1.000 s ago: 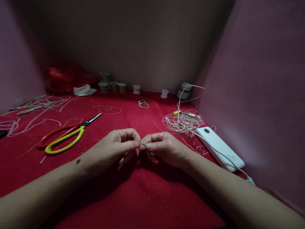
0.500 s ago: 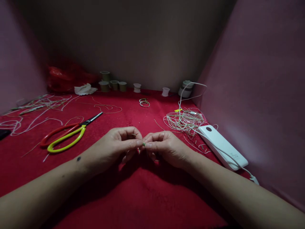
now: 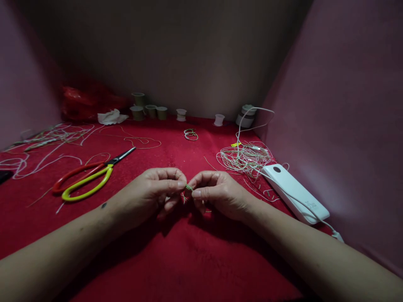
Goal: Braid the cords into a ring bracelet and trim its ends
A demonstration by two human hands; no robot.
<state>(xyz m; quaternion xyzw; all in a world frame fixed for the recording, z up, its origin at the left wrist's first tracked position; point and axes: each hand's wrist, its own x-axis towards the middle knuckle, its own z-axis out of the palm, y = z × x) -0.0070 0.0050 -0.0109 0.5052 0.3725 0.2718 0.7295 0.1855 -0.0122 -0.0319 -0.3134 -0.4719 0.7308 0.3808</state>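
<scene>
A small green braided cord (image 3: 189,187) spans the short gap between my two hands. My left hand (image 3: 162,187) pinches one end of it between thumb and forefinger, its other fingers curled beneath. On the other side, the thumb and forefinger of my right hand (image 3: 217,191) close on the cord's right end. Pale loose thread ends (image 3: 184,199) hang below the left fingertips. Much of the cord lies hidden behind the fingers. Left of my hands, scissors (image 3: 94,176) with one red and one yellow handle lie on the red cloth (image 3: 201,260).
A thread tangle (image 3: 242,159) and a white power bank (image 3: 296,193) with a cable lie at right. Loose cords (image 3: 56,138) spread at far left. Several spools (image 3: 161,113), a red plastic bag (image 3: 82,102) and a small corded ring (image 3: 190,134) sit towards the back wall.
My fingertips have moved slightly apart, so more of the green braided cord shows between them. Both hands keep their pinch.
</scene>
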